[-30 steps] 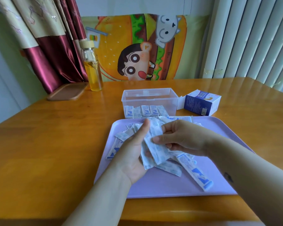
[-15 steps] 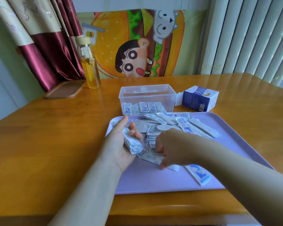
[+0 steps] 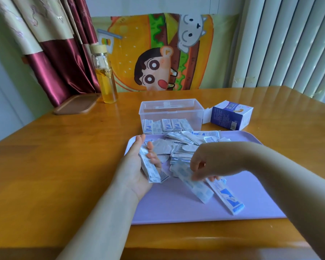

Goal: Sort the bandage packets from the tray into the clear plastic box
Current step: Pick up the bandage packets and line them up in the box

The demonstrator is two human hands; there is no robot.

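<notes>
left hand (image 3: pixel 137 171) clasps bandage stack (image 3: pixel 150 168) | right hand (image 3: pixel 206 162) now down on loose packets (image 3: pixel 197 186) in tray (image 3: pixel 176 209), grip I can't tell | gathering more

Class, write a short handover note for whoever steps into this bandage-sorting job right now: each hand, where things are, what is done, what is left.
The left hand, palm up, grips a stack of packets.
The right hand has its fingers down on a loose packet on the tray; the grip is blurred.
Done: one row of packets stands in the clear plastic box.
Left: the pile on the tray and the held stack go into the box.
</notes>
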